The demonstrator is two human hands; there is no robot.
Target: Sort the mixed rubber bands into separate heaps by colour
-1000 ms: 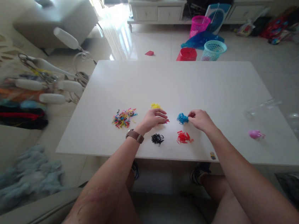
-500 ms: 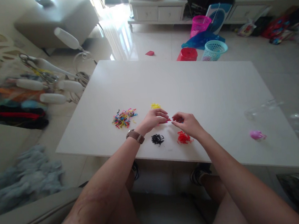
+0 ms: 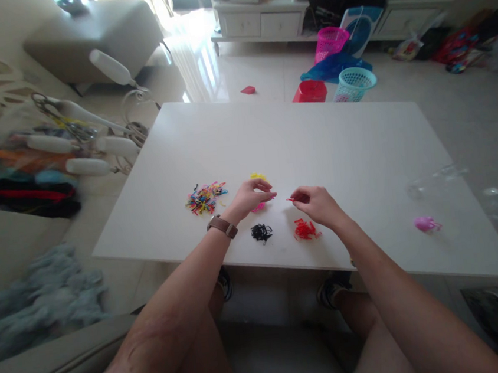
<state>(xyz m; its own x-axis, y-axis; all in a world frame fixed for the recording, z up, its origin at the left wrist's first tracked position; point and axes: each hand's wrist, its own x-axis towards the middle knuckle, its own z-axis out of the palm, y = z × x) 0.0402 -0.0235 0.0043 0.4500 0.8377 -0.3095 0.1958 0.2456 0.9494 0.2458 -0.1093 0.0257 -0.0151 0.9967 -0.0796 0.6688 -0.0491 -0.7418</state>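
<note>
My left hand [image 3: 252, 197], a brown watch on its wrist, hovers over a small pink pile [image 3: 258, 207] that it partly covers. Its thumb and fingers pinch a pink rubber band [image 3: 274, 195]. Opposite it, my right hand [image 3: 312, 202] has a red rubber band [image 3: 291, 199] between thumb and forefinger. Below that hand lies a pile of red rubber bands [image 3: 306, 229]. Black rubber bands [image 3: 261, 232] are heaped nearer the front edge, and yellow ones [image 3: 257, 176] show just behind my left hand. Farther left sits a mixed-colour pile of rubber bands [image 3: 206, 199].
The white table [image 3: 337, 141] spans the space before me. Toward its right end are a pink-purple object [image 3: 426, 224] and something transparent [image 3: 416, 189]. Beyond the table stand a red stool [image 3: 311, 91] and a light-blue basket [image 3: 355, 83]. A white lamp [image 3: 115, 146] is at the left.
My hands have drawn apart: they met over a red band before, and now a gap lies between them. The red band stays with my right hand.
</note>
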